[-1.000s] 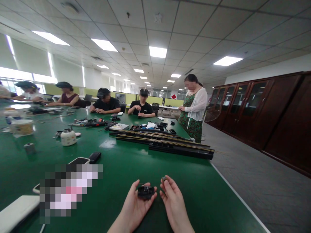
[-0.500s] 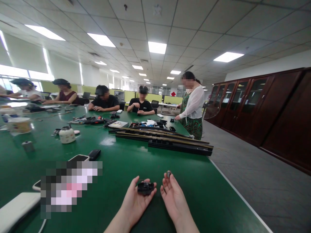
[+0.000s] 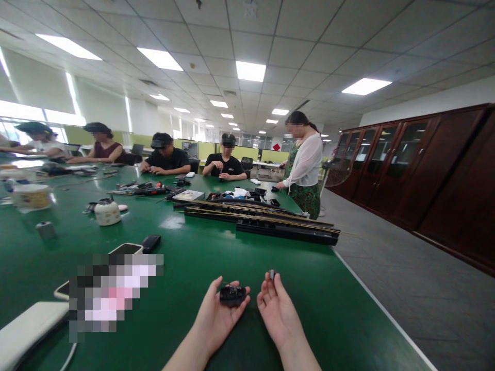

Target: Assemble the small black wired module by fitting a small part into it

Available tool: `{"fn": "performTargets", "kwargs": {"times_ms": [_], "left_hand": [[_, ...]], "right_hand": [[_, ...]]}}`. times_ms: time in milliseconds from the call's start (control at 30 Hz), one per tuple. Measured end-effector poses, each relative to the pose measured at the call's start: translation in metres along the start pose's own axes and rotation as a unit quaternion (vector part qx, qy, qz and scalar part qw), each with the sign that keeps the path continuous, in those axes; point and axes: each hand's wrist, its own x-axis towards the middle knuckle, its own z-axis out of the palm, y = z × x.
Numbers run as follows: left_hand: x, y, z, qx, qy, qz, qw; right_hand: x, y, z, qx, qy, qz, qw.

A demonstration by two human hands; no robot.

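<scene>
Just above the green table (image 3: pixel 185 278), my left hand (image 3: pixel 216 319) cradles a small black device with a hollow, open-looking top (image 3: pixel 232 295); it rests on the palm and fingers. A little to its right, my right hand (image 3: pixel 279 309) pinches a small grey metallic piece (image 3: pixel 272 275) between thumb and fingertips. The two hands are apart from each other. What exactly the black device and the small piece are is too small to tell.
Long black bars with thin brass-coloured rods (image 3: pixel 286 229) lie across the table ahead. Phones (image 3: pixel 127 249), a white box-like object (image 3: pixel 33 330), a small jar (image 3: pixel 107 212) and a metal cylinder (image 3: pixel 46 230) are at left. Several people sit around the table; one person (image 3: pixel 305 159) stands at right.
My right hand has turned palm-up and shifted slightly right, lifting the small grey piece away from the black device. The left hand stays about still. The standing person has reached toward the table.
</scene>
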Motion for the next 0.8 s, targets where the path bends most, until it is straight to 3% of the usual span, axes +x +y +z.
{"fn": "performTargets", "kwargs": {"times_ms": [600,700,800], "left_hand": [[-0.004,-0.001,0.004,0.024,-0.009,-0.005,1.0],[-0.004,-0.002,0.006,0.025,-0.004,0.0,1.0],[-0.005,-0.002,0.007,0.024,-0.003,0.003,1.0]], "right_hand": [[-0.004,0.004,0.001,-0.132,-0.016,-0.08,0.988],[-0.006,0.006,0.003,-0.207,-0.01,-0.157,0.965],[-0.007,0.01,0.004,-0.327,-0.024,-0.245,0.912]]}}
